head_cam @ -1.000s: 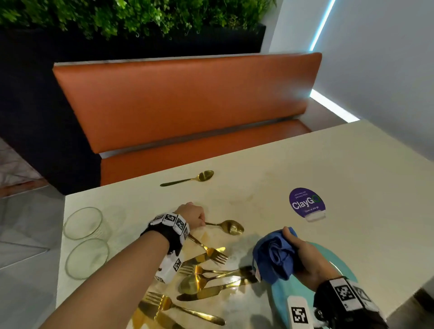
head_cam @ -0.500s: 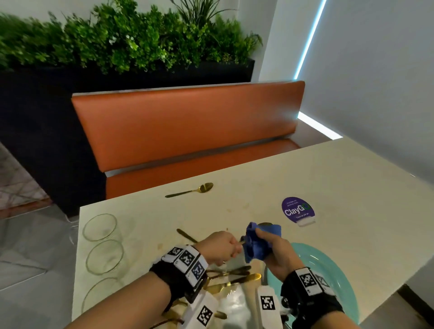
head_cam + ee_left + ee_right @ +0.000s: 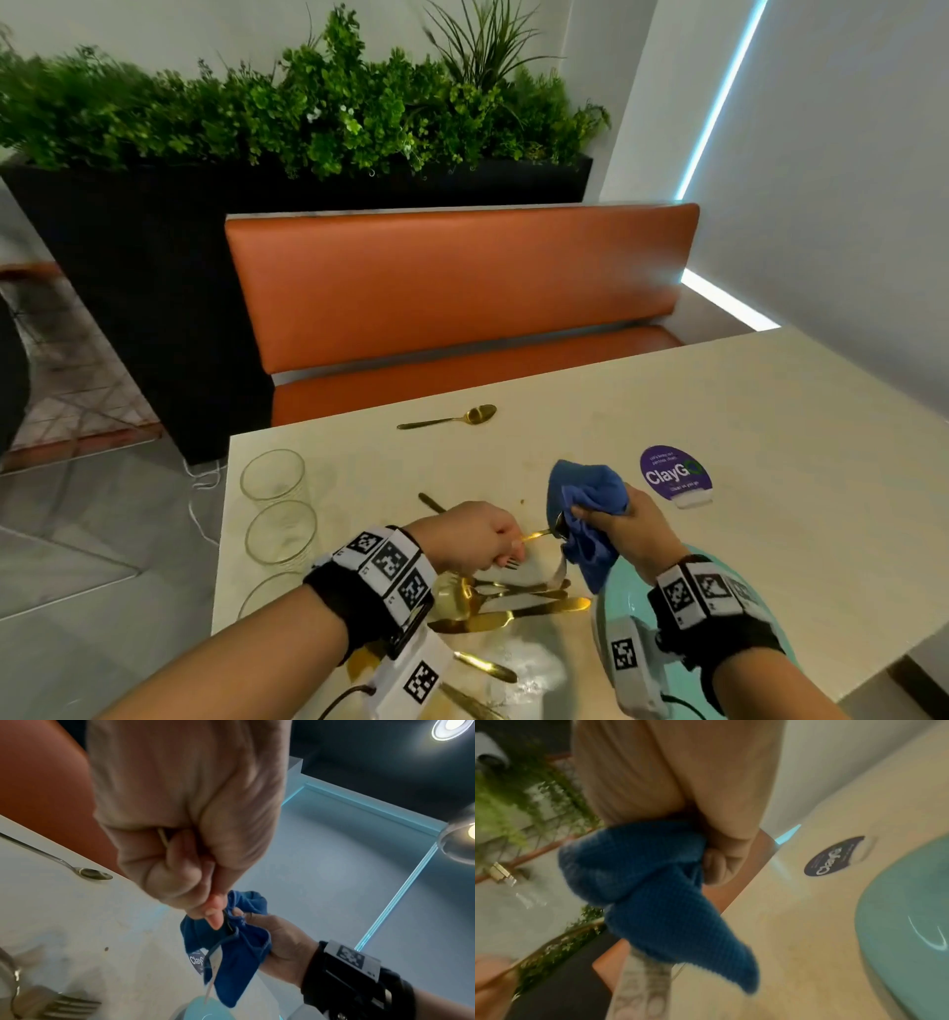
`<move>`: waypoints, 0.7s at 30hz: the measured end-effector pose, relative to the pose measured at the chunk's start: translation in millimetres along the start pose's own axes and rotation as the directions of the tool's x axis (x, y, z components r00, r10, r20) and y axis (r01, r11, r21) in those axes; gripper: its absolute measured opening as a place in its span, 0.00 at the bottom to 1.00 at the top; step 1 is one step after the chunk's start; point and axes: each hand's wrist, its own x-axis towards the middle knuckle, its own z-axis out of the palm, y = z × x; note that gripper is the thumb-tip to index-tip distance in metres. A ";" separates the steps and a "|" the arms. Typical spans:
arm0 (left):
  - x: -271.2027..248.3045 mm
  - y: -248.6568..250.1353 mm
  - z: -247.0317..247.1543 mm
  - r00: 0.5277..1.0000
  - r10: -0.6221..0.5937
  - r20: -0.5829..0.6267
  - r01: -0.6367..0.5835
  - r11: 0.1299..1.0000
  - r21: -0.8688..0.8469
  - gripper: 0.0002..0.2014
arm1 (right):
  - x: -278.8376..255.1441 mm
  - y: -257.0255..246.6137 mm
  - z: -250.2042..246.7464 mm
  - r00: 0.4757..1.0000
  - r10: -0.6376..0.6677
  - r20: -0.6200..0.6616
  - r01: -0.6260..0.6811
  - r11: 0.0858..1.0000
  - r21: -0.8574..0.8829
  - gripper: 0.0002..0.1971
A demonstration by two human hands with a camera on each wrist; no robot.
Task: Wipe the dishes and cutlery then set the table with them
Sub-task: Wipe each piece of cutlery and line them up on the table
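My left hand [image 3: 472, 539] pinches the handle of a gold spoon [image 3: 536, 535] just above the table. The spoon's bowl is hidden inside a blue cloth [image 3: 585, 503], which my right hand [image 3: 629, 534] grips around it. In the left wrist view my left hand [image 3: 213, 914] closes thumb and fingers on the handle, right beside the cloth [image 3: 239, 953]. The right wrist view shows the bunched cloth [image 3: 649, 892] hanging from my right hand [image 3: 718, 862]. A teal plate [image 3: 629, 598] lies under my right wrist. A pile of gold cutlery [image 3: 513, 601] lies below my left hand.
Another gold spoon [image 3: 452, 417] lies near the table's far edge. Clear glasses [image 3: 272, 475] stand in a row along the left edge. A purple sticker [image 3: 675, 475] sits right of the cloth. An orange bench [image 3: 462, 288] stands behind the table.
My left hand picked the spoon up from the table and brought it to the cloth. My right hand lifted the cloth off the plate and wrapped it round the spoon's bowl.
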 end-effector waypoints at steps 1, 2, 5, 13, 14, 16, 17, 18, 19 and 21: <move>-0.6 0.5 1.6 1.000 0.010 -0.028 -0.010 1.000 -0.008 0.13 | 0.6 1.1 1.2 0.999 0.001 -0.044 0.000 0.999 0.033 0.05; -0.4 2.0 4.3 0.997 0.024 -0.070 -0.025 1.000 -0.013 0.13 | 2.2 2.7 4.4 0.993 0.019 -0.115 -0.009 0.996 0.084 0.07; 1.8 14.3 14.3 0.975 0.063 -0.213 -0.050 0.997 0.067 0.13 | 2.2 4.1 24.1 0.957 0.180 -0.226 -0.077 0.914 0.399 0.09; 11.6 9.3 36.4 0.986 -0.007 -0.169 -0.056 0.928 -0.368 0.11 | 10.1 -4.1 31.4 0.962 0.249 -0.112 -0.158 0.842 0.515 0.09; 9.5 7.2 35.9 0.990 -0.033 -0.134 -0.025 0.913 -0.407 0.10 | 11.2 -4.2 27.3 0.960 0.250 -0.125 -0.150 0.838 0.525 0.09; 7.0 2.9 35.0 0.992 -0.053 -0.114 0.002 0.913 -0.407 0.09 | 12.7 -2.5 20.4 0.961 0.219 -0.169 -0.110 0.864 0.492 0.09; 7.3 0.5 34.7 0.990 -0.054 -0.127 0.001 0.923 -0.385 0.10 | 11.8 -2.7 18.9 0.966 0.191 -0.176 -0.087 0.876 0.474 0.08; 8.0 -2.1 34.9 0.987 -0.058 -0.148 0.001 0.933 -0.359 0.10 | 10.1 -2.8 18.0 0.971 0.168 -0.172 -0.069 0.880 0.469 0.07; 9.1 -3.5 35.4 0.983 -0.064 -0.174 0.001 0.940 -0.341 0.10 | 10.2 -3.0 17.4 0.973 0.156 -0.168 -0.060 0.881 0.468 0.06; 12.4 -3.6 37.4 0.970 -0.076 -0.231 -0.007 0.941 -0.338 0.09 | 11.9 -0.7 17.8 0.978 0.161 -0.135 -0.082 0.884 0.460 0.05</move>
